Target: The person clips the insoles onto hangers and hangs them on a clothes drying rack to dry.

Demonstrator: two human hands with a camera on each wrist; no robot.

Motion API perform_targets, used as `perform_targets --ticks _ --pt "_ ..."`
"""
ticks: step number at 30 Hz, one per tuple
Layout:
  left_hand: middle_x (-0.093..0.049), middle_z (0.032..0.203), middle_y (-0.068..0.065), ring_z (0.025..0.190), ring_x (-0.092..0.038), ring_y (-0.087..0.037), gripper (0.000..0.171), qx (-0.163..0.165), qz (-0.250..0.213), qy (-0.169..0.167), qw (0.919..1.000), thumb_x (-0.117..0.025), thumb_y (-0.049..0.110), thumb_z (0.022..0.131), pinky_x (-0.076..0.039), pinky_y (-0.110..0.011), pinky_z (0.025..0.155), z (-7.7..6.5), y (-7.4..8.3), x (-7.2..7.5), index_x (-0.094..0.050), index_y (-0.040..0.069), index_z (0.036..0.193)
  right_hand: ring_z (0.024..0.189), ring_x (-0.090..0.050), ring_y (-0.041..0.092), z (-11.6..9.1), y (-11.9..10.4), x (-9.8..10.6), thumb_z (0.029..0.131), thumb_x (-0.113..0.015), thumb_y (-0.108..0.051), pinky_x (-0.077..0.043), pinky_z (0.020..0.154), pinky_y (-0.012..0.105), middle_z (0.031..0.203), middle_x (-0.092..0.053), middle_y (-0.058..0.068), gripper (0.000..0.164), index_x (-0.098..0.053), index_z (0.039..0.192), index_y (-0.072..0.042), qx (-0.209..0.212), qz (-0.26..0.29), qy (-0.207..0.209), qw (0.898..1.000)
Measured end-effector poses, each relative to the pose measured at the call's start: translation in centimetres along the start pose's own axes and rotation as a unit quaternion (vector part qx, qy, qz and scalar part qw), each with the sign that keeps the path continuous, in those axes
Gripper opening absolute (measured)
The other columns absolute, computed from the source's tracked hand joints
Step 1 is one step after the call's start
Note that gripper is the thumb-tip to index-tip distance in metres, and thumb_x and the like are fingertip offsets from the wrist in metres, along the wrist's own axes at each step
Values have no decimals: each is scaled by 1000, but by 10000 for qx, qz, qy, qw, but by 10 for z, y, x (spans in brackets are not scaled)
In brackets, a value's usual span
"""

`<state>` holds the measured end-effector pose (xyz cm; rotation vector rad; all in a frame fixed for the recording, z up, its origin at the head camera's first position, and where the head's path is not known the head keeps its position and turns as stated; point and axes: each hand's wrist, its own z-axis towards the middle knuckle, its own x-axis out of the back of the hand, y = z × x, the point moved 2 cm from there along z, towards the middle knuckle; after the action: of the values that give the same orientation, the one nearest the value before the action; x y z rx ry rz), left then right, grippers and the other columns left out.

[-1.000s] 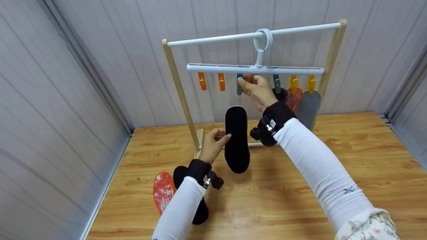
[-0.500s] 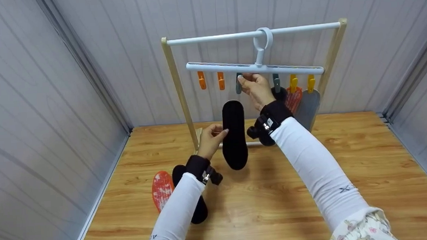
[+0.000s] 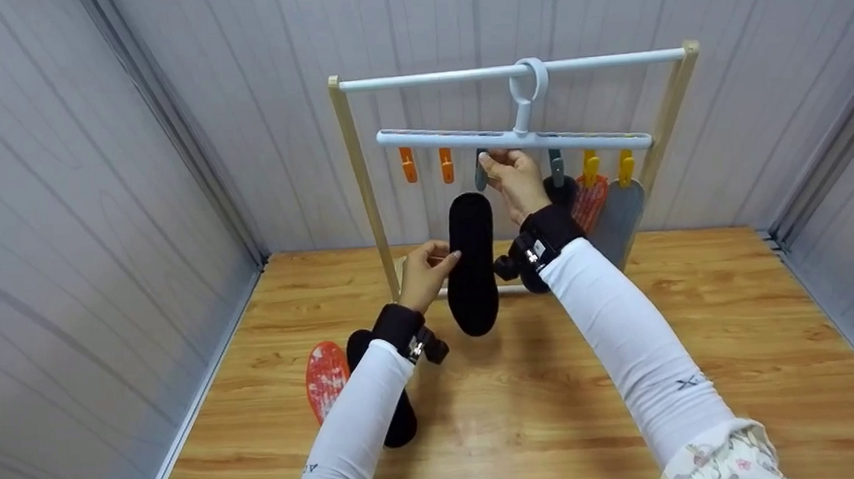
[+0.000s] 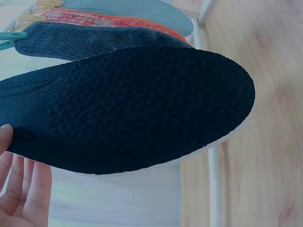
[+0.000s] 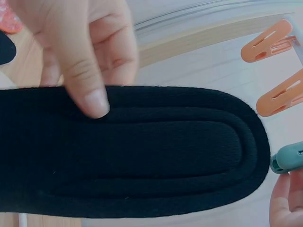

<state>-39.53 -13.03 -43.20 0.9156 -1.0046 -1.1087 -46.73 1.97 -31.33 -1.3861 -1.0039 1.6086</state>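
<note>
My left hand [image 3: 427, 273] pinches a black insole [image 3: 472, 266] by its left edge, thumb in front. The insole hangs upright, heel end up. With thumb and fingers, my right hand [image 3: 519, 180] grips a grey-green clothespin [image 3: 482, 172] under the white hanger [image 3: 457, 138]. In the right wrist view, the insole's heel edge is right by the tip of this clothespin [image 5: 288, 157]; whether it lies between the jaws cannot be told. In the left wrist view, the insole's broad toe end [image 4: 180, 104] covers part of a dark furry insole [image 4: 90, 40] behind it.
The hanger hooks over a rack bar [image 3: 423, 79]. Two orange clothespins [image 3: 447, 166] hang at left. On the right hang a red-white insole [image 3: 588, 206] and a grey insole [image 3: 619, 218] from yellow clothespins. Another red-white insole [image 3: 325, 378] and black insole [image 3: 402, 421] lie on the wooden surface.
My left hand has raised the black insole toward the clothespin, closing most of the gap. My right hand has kept its grip on the clothespin, almost unmoved.
</note>
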Motion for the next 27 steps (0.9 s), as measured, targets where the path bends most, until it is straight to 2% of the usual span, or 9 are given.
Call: perform_targets --ticks 4,11,20,27 --pt "-65 90 -12 77 -59 -14 17 32 19 2 10000 -66 11 87 -49 -23 66 2 3 0 -64 -3 97 80 -53 11 0 1 -1 91 -59 -2 -47 72 22 86 -54 2 7 -52 89 -5 85 -40 88 9999" --pt "-66 90 -10 77 -60 -15 16 -72 431 57 9990 -68 13 87 -49 -23 66 5 6 1 -66 1 96 77 -52 10 1 0 -3 89 -62 -3 -45 70 22 84 -54 1 10 -53 86 -6 50 -95 264 9996" --pt "-64 86 -8 71 -56 -11 13 -94 165 -144 9997 -66 12 88 -48 -22 62 5 9 -2 -65 0 94 76 -53 10 0 4 -1 90 -60 -2 -47 71 22 84 -53 1 9 -52 87 -6 74 -184 314 9993" --pt "-65 91 -10 76 -58 -15 15 -168 262 -154 9994 -66 13 89 -48 -23 66 8 15 -3 -65 1 97 78 -52 10 1 2 -2 91 -60 -4 -45 71 21 86 -52 1 9 -52 88 -6 92 -329 311 9989"
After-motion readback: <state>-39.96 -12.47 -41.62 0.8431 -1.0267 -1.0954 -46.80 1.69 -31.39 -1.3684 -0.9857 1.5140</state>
